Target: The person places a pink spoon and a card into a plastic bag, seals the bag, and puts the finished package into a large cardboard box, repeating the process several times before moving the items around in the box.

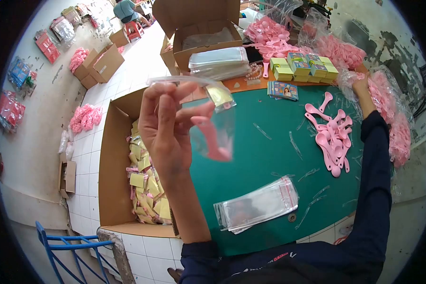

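My left hand is raised over the table's left side, fingers pinched on a clear plastic bag. Inside the bag a pink measuring spoon hangs at a slant. Behind it lies a small packet with a yellow card. At the far right, my right hand reaches to the clear sacks of pink spoons, its fingers partly hidden by the plastic. A loose heap of pink spoons lies left of my right forearm. Flat clear bags are stacked near the front of the green tabletop.
An open carton full of yellow-card packets stands left of the table. At the back are a brown box, a stack of plastic sleeves, yellow card bundles and picture cards. Clear strips litter the tabletop. A person sits far back.
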Tool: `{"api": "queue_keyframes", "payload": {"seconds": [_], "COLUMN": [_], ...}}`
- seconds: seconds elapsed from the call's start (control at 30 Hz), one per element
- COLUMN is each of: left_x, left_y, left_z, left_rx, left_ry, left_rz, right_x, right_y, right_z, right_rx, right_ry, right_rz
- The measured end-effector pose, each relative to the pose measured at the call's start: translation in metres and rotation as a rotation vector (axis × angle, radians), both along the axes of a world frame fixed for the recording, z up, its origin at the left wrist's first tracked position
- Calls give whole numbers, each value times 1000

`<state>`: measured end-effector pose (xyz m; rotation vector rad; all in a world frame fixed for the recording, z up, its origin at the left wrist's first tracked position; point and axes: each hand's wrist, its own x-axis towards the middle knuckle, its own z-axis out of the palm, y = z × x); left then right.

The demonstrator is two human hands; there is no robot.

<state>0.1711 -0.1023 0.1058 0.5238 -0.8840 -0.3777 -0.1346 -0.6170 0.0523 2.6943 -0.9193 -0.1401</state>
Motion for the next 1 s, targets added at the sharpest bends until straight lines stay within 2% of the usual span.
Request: {"api": "queue_keyframes", "payload": {"seconds": [0.07,0.17,0.2,0.27,0.37,0.43,0.5,0.57,0.63,0.67,0.73,0.8,0.87,0.97,1.0], "left_x": [5,18,20,28,31,27,33,36,38,38,38,37,34,36,26], "left_y": [4,7,8,9,12,13,13,13,15,14,12,12,14,12,6], "left_z": [-2,-6,-8,-10,-11,-11,-13,-17,-20,-22,-21,-18,-14,-18,-11], "left_rx": [-31,103,84,64,68,62,27,-39,-35,-34,-17,43,151,201,213], "left_ry": [9,98,74,110,117,82,67,84,114,130,150,178,225,144,124], "left_rz": [44,177,144,140,173,190,166,125,90,68,47,29,6,2,101], "right_x": [-14,-27,-23,2,31,32,36,49,52,48,30,23,10,26,15], "right_y": [-25,-15,-5,19,38,-12,2,27,53,51,68,56,-6,81,52], "right_z": [12,-32,-32,-32,-42,-67,-49,-18,2,8,-7,6,-10,-11,-18], "right_rx": [472,40,22,-91,-495,-159,258,625,950,868,-426,134,226,47,427], "right_ry": [-351,-890,-827,-529,-311,-237,-262,-403,-680,-713,-356,-245,52,-556,-746], "right_rz": [-128,-169,-183,-198,-266,-302,-64,9,-123,-199,-73,-41,-78,-399,-214]}}
